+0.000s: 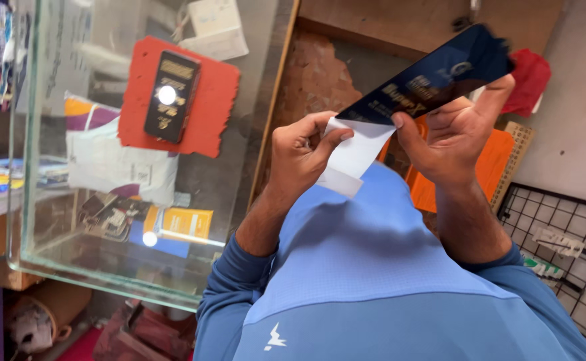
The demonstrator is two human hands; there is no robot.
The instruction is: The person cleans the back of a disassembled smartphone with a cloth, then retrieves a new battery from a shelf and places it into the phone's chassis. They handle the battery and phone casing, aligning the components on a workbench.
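Observation:
My right hand (pixel 456 137) grips a long flat black packet (pixel 433 77) with pale print, held up at a slant in front of me. My left hand (pixel 303 154) pinches a white paper sleeve (pixel 356 154) that sticks out of the packet's lower end. Both hands are raised over my blue shirt. A second black packet (pixel 171 95) lies on a red foam pad (pixel 206 110) on the glass counter to the left.
A glass counter top (pixel 59 261) fills the left, with boxes and packets on shelves beneath. A wooden counter edge (pixel 273 107) runs down the middle. An orange bin (pixel 497 167), a red cloth (pixel 530 80) and a black wire grid (pixel 560 234) lie on the right.

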